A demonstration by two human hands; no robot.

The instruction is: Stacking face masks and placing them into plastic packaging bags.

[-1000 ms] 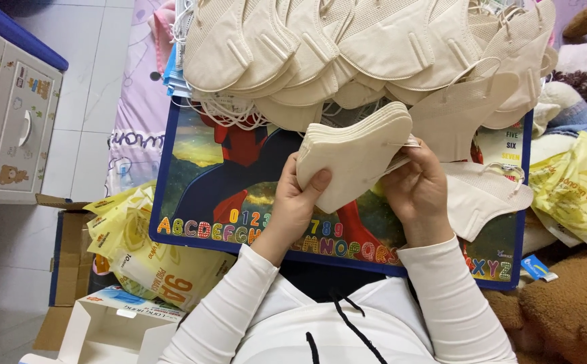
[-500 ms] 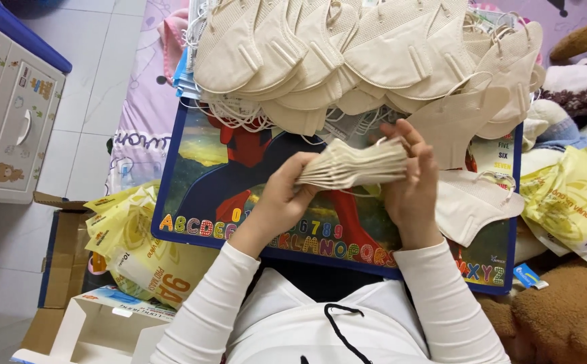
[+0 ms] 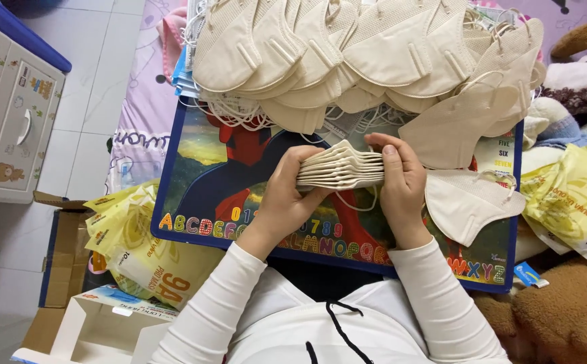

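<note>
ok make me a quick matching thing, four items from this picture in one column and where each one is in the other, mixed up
Things:
1. stack of beige masks
2. single beige mask
3. yellow packets
4. brown plush toy

Places:
A. lower right corner, beside the board's edge
B. pinched between left hand and right hand
C. lying flat on the board, right of the right hand
D. piled off the board's lower left

Pairs: 1-B, 2-C, 3-D, 4-A

beige masks (image 3: 340, 168), alphabet-patterned blue board (image 3: 199, 202)
</note>
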